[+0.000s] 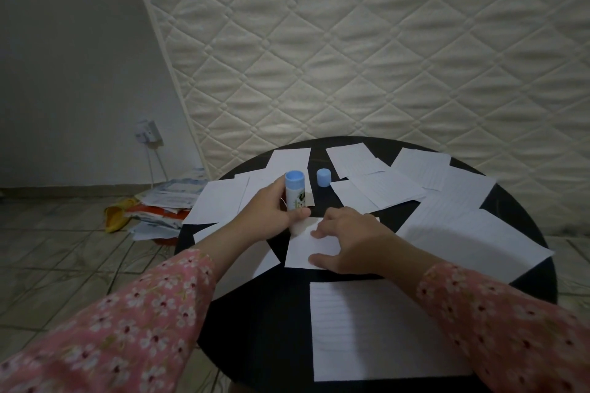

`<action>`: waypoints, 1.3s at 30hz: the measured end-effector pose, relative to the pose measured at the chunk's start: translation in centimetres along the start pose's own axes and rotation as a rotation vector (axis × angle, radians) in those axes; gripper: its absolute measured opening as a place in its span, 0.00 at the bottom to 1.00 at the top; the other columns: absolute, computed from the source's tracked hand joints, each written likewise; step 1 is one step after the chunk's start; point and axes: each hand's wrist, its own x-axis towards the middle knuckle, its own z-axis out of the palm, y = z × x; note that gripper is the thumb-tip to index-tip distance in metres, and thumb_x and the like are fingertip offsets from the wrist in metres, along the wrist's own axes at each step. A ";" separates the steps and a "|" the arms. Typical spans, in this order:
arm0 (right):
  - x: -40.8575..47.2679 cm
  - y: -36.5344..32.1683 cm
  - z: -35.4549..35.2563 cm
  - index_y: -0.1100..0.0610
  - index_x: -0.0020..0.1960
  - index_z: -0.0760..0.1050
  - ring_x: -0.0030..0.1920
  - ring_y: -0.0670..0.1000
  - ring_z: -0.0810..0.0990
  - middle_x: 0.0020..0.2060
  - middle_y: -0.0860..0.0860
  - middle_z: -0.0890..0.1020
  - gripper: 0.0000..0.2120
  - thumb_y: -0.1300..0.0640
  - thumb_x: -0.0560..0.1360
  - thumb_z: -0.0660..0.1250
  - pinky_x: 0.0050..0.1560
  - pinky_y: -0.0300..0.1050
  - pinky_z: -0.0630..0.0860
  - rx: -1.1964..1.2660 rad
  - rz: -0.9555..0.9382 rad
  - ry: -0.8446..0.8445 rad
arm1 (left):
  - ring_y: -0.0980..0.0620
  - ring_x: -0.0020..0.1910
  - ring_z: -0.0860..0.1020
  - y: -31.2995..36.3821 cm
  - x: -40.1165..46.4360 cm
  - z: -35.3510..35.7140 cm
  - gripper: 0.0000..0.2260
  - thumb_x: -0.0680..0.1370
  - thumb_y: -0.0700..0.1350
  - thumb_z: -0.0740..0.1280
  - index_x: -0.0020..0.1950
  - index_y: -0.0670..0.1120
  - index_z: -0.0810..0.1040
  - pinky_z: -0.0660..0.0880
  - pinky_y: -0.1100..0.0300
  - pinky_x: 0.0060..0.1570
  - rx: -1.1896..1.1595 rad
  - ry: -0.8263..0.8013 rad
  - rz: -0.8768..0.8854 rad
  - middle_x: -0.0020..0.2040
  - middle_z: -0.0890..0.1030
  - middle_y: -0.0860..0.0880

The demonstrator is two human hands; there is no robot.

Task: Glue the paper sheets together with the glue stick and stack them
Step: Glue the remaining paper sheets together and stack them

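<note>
Lined sheet [380, 329] nearest — left hand [271, 214] grips glue stick [295, 190], right hand [348, 242] flat on paper [303, 252].

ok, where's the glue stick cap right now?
In the head view the blue cap stands by itself on the bare dark table, toward the far edge, just right of the glue stick held in the left hand, between paper sheets.

Long pink sleeves [134, 313] printed with small white blossoms, dark red at their centres. Loose fabric ending at the wrists. Bare left hand [271, 210] and right hand [348, 242], without rings.
</note>
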 end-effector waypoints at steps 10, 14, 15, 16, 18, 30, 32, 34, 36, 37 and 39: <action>0.2 0.2 0.2 0.45 0.69 0.69 0.61 0.47 0.67 0.60 0.45 0.70 0.28 0.34 0.73 0.63 0.61 0.49 0.67 -0.003 -0.005 0.014 | 0.60 0.49 0.75 -0.4 -1.3 -1.1 0.18 0.73 0.45 0.73 0.58 0.54 0.69 0.72 0.68 0.45 -0.087 -0.119 0.009 0.51 0.76 0.59; 0.1 0.2 0.3 0.44 0.67 0.70 0.60 0.47 0.67 0.59 0.46 0.70 0.26 0.35 0.73 0.62 0.61 0.49 0.67 -0.008 -0.005 0.018 | 0.53 0.51 0.78 -0.9 -1.2 -1.3 0.17 0.70 0.44 0.76 0.53 0.54 0.73 0.75 0.60 0.49 -0.145 -0.179 0.018 0.51 0.79 0.53; 0.0 0.2 0.4 0.44 0.67 0.70 0.61 0.47 0.67 0.59 0.46 0.70 0.26 0.35 0.73 0.62 0.62 0.50 0.67 -0.008 -0.008 0.023 | 0.53 0.49 0.78 -0.8 -1.3 -1.4 0.17 0.69 0.44 0.77 0.52 0.54 0.73 0.74 0.63 0.46 -0.159 -0.201 0.027 0.49 0.79 0.53; 0.0 0.2 0.4 0.44 0.67 0.70 0.61 0.47 0.67 0.60 0.45 0.70 0.26 0.35 0.73 0.62 0.62 0.50 0.67 -0.004 -0.011 0.032 | 0.54 0.47 0.77 -0.8 -1.3 -1.4 0.16 0.68 0.43 0.76 0.51 0.53 0.74 0.73 0.66 0.42 -0.196 -0.212 0.036 0.47 0.79 0.52; -0.1 0.3 0.7 0.45 0.69 0.69 0.63 0.47 0.67 0.61 0.45 0.70 0.26 0.35 0.74 0.62 0.64 0.50 0.65 0.014 -0.019 0.053 | 0.53 0.43 0.77 -0.4 -1.4 -1.5 0.15 0.70 0.39 0.74 0.51 0.49 0.73 0.73 0.68 0.35 -0.352 -0.161 0.022 0.46 0.78 0.50; -1.2 3.4 -0.2 0.54 0.58 0.80 0.55 0.41 0.75 0.55 0.47 0.78 0.12 0.63 0.76 0.65 0.59 0.31 0.69 0.434 -0.186 0.381 | 0.56 0.35 0.75 2.2 0.3 1.9 0.09 0.75 0.38 0.70 0.48 0.47 0.71 0.72 0.68 0.32 -0.666 0.296 0.068 0.43 0.75 0.48; -2.1 5.1 -0.7 0.53 0.53 0.81 0.53 0.41 0.76 0.51 0.45 0.79 0.11 0.63 0.74 0.66 0.58 0.37 0.72 0.385 -0.119 0.430 | 0.55 0.39 0.76 2.6 0.3 2.8 0.10 0.75 0.42 0.71 0.48 0.51 0.71 0.74 0.63 0.38 -0.580 0.258 0.059 0.44 0.76 0.51; -2.9 6.8 -0.9 0.50 0.54 0.79 0.56 0.43 0.74 0.53 0.43 0.78 0.11 0.58 0.73 0.67 0.60 0.41 0.70 0.280 -0.015 0.383 | 0.54 0.44 0.78 3.1 0.4 3.6 0.11 0.75 0.45 0.71 0.49 0.54 0.71 0.77 0.57 0.46 -0.510 0.208 0.053 0.48 0.77 0.52; -3.4 7.8 -0.8 0.47 0.61 0.76 0.60 0.45 0.71 0.58 0.42 0.76 0.17 0.47 0.73 0.68 0.62 0.41 0.67 0.164 0.048 0.294 | 0.53 0.48 0.79 3.4 0.6 4.2 0.12 0.74 0.46 0.72 0.52 0.54 0.71 0.77 0.55 0.51 -0.446 0.165 0.050 0.50 0.77 0.54; -3.5 8.1 -0.7 0.46 0.64 0.75 0.61 0.45 0.70 0.60 0.42 0.75 0.21 0.42 0.73 0.67 0.63 0.43 0.67 0.117 0.048 0.260 | 0.53 0.49 0.79 3.5 0.7 4.5 0.13 0.74 0.47 0.72 0.53 0.54 0.71 0.78 0.55 0.51 -0.410 0.143 0.048 0.49 0.77 0.55; -3.4 7.9 0.0 0.45 0.67 0.72 0.63 0.45 0.69 0.63 0.42 0.73 0.28 0.34 0.71 0.65 0.63 0.46 0.67 0.044 0.030 0.222 | 0.54 0.48 0.79 3.8 0.9 5.2 0.14 0.74 0.48 0.73 0.54 0.53 0.71 0.78 0.56 0.49 -0.335 0.107 0.062 0.48 0.78 0.57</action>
